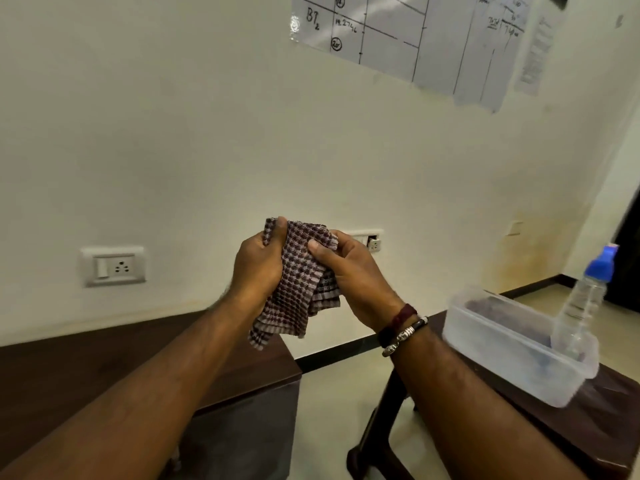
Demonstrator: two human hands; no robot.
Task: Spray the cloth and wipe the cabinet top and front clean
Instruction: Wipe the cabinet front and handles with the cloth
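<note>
Cloth [298, 271] bunched at chest height above the dark cabinet [69, 368], clamped in the grip of both left hand [258, 268] and right hand [353, 275]. Probably the readying step, before any wiping. Next: freeing the right hand for the spray bottle [581, 303], standing in the clear tub [502, 362] on the right-hand surface [606, 410].
</note>
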